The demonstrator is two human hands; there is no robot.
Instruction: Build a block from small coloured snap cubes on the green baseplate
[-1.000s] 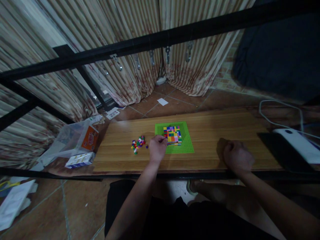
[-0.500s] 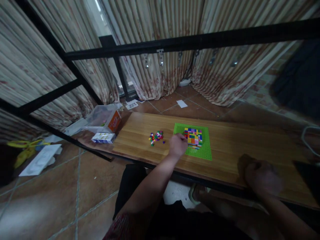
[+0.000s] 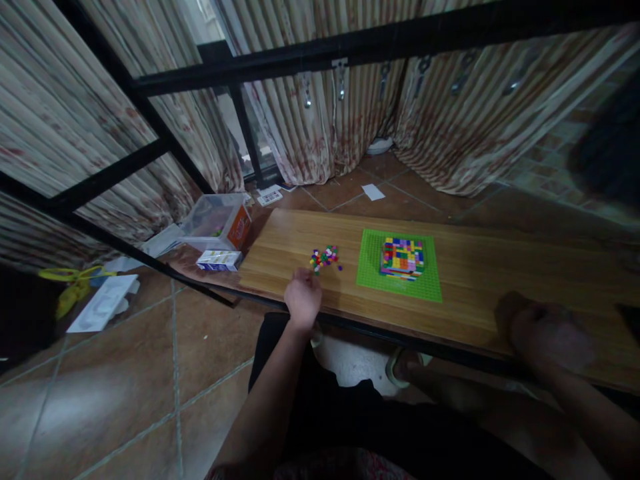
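Note:
My left hand (image 3: 303,298) is at the table's front edge, just below a small pile of loose coloured bricks (image 3: 325,257). Its fingers are curled together, and anything between them is hidden. One purple brick (image 3: 340,268) lies apart from the pile. To the right, a block of stacked multicoloured toy bricks (image 3: 402,259) stands on a green baseplate (image 3: 369,263), with neither hand touching it. Farther right, my right hand (image 3: 553,335) rests on the table as a blurred, closed fist; what it may hold cannot be seen.
The wooden table (image 3: 280,237) has a dark front edge. Beyond its left end are a clear plastic box (image 3: 207,223) with an orange label and a small white-and-blue carton (image 3: 219,260). A black metal rail (image 3: 280,63) crosses before striped curtains (image 3: 320,133). White paper (image 3: 373,192) lies on the floor.
My left hand has moved left from the brick stack to just below the loose pile, leaving the stack fully visible. My right hand stays on the table. The camera view has shifted slightly.

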